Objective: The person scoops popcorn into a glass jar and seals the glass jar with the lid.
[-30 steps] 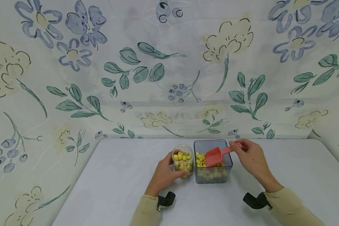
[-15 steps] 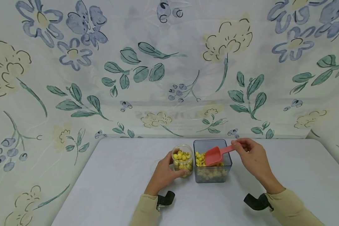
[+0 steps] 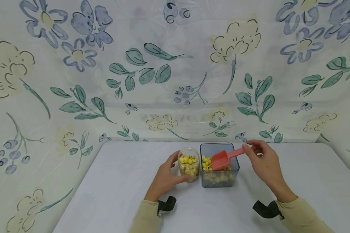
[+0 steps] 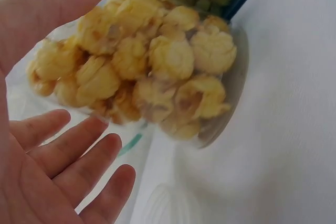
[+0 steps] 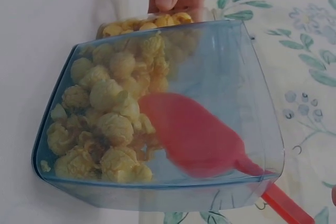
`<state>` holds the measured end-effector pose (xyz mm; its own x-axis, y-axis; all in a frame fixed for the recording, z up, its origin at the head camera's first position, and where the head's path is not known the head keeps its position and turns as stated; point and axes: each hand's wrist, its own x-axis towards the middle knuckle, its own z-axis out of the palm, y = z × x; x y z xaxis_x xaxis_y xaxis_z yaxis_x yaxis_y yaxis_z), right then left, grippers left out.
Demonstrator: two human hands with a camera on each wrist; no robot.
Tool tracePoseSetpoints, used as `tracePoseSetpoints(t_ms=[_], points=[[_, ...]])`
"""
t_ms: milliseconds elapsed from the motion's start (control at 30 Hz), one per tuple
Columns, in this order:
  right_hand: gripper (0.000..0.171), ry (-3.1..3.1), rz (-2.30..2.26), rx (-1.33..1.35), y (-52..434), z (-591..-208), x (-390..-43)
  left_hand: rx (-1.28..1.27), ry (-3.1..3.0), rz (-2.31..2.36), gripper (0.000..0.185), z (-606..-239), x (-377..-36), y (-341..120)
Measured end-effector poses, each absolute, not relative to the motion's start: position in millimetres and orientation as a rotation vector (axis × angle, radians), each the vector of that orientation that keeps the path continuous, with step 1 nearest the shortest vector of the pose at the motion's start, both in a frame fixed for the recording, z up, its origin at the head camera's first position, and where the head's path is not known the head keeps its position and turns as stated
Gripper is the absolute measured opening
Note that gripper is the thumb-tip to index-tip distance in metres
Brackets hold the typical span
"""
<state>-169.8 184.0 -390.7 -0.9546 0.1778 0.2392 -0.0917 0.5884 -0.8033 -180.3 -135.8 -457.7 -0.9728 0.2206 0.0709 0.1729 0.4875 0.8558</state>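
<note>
Fingers of the left hand (image 3: 164,179) are around the small round jar (image 3: 188,164), with the thumb on its far side and the other fingers at its near side; in the left wrist view the fingers (image 4: 79,156) look quite straight and a little away from the clear wall, so I cannot tell if they really grip it. This jar stands upright on the grey table (image 3: 110,181) and is filled to the top with yellow popcorn pieces (image 4: 157,66). Just beside it on the right, touching or almost touching, stands the square blue-tinted container (image 3: 220,165), which also holds yellow pieces in its lower part. The red scoop (image 3: 221,159) has its bowl inside this container, above the pieces, and its handle goes up over the right rim. The right hand (image 3: 265,165) pinches the end of this handle between the thumb and the fingertips. Behind the table hangs 1 cloth with flowers (image 3: 151,64).
</note>
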Motion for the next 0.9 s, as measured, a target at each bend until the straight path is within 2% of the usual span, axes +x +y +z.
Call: tracePoseSetpoints(t_ms=[267,500,900], points=[[0.039,-2.423,1.245,-0.043,178.0,-386.0,-164.1,0.360,2.721,1.536,0.096,-454.9,-178.9,-153.8],[0.033,-2.306,1.200,0.077,164.2,-382.1,-160.5,0.320,2.760,1.513,0.089,-448.1,-175.0,-174.2],[0.033,-2.246,1.232,0.309,129.0,-384.9,-155.1,0.218,2.857,1.435,0.076,-443.5,-170.4,-211.3]])
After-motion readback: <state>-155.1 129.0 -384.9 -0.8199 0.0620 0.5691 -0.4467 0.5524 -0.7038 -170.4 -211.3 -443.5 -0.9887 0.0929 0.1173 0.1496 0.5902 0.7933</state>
